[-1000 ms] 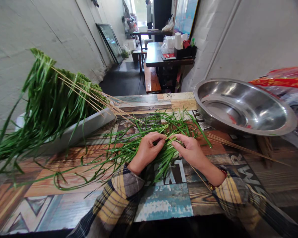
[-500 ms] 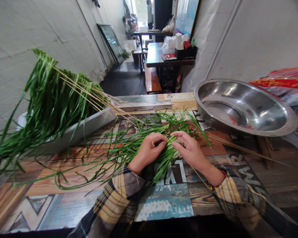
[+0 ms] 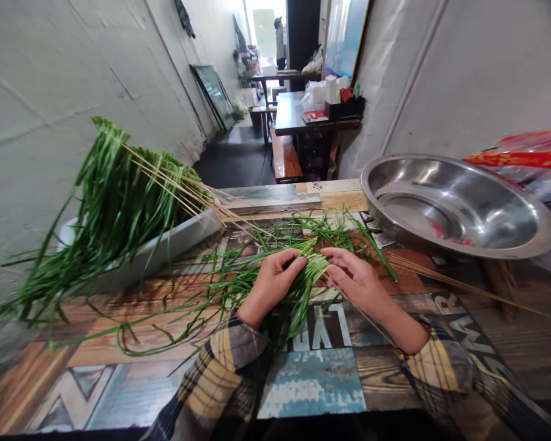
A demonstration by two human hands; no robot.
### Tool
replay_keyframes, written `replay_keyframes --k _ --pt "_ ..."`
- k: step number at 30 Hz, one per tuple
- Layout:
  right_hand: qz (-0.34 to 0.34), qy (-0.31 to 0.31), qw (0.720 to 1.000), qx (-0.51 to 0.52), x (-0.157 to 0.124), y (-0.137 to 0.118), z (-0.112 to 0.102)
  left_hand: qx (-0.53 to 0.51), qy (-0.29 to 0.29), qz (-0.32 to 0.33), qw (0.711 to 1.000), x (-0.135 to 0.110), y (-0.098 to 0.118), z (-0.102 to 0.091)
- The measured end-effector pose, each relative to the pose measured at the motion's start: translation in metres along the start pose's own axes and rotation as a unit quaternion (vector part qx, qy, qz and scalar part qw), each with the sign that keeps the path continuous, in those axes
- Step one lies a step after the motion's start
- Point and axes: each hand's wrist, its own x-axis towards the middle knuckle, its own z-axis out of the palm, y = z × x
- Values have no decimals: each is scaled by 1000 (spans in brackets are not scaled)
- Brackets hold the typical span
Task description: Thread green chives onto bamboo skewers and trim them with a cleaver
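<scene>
A bunch of garlic chives [image 3: 316, 264] lies between my hands at the middle of the table, pale stem ends upward and green leaves hanging toward me. My left hand [image 3: 278, 278] is closed on the left side of the bunch, thumb and forefinger pinching the stems. On the other side, my right hand [image 3: 356, 280] is closed around a thin bamboo skewer [image 3: 365, 315] beside the stems. The skewer slants from the bunch down under my right wrist; its tip is hidden among the chives. Loose chives [image 3: 239, 278] spread beneath and left of my hands.
At left, a white tray [image 3: 165, 248] holds skewered chives [image 3: 128, 184], with bare skewer ends [image 3: 202, 202] sticking out rightward. A steel basin [image 3: 496, 242] stands at right, with spare skewers [image 3: 441, 275] before it. Behind are another table [image 3: 294, 110], a bench [image 3: 284, 156] and a distant person [image 3: 280, 43].
My hands have parted slightly, showing more of the pale stems. The skewer between the bunch and my right wrist shows more. The camera view has shifted a little.
</scene>
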Motion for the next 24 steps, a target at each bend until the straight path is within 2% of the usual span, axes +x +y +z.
replay_keyframes --k 5,13,19,24 --pt "-15 -49 992 -119 -2 -11 -4 -26 5 -29 999 -1 5 -7" --pt "-47 -23 985 -165 -4 -10 -1 -21 0 -32 999 0 4 -5" --pt "-86 -14 975 -206 -3 -4 -4 -19 -32 -45 998 1 -2 -2" --pt "-87 5 973 -216 -3 -3 1 -20 -40 -39 998 0 -2 2"
